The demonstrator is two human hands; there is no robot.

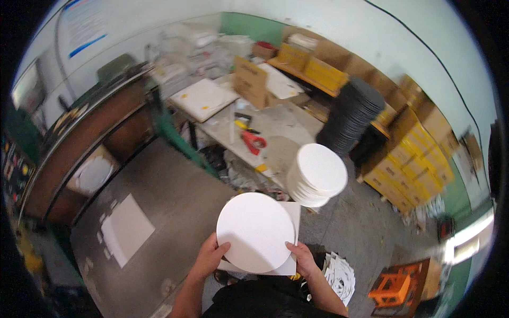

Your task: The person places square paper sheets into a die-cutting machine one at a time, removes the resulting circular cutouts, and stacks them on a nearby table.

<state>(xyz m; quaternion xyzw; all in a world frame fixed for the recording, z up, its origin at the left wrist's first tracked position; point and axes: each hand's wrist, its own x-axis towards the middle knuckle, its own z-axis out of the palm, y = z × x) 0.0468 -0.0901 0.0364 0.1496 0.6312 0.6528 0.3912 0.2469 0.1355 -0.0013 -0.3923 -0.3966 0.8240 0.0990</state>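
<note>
A white disc [255, 231] is held near the lower edge, clasped in the grip of left hand [210, 258] and right hand [304, 259], each partly hidden beneath it. A pale square sheet [284, 269] is mostly covered by it. Beyond the blurred tabletop [289, 124], cartons [405, 175] are stacked, contents concealed.

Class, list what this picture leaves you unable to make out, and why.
Head view:
Most fingers of the left hand and right hand: hidden under the white round disc.
Middle of the white rectangular sheet: covered by that disc.
Print on the white-and-blue wall poster: too small and blurred.
Insides of the brown-and-yellow cardboard boxes: hidden by their walls.
Bare left forearm: cut off by the lower edge.
</note>
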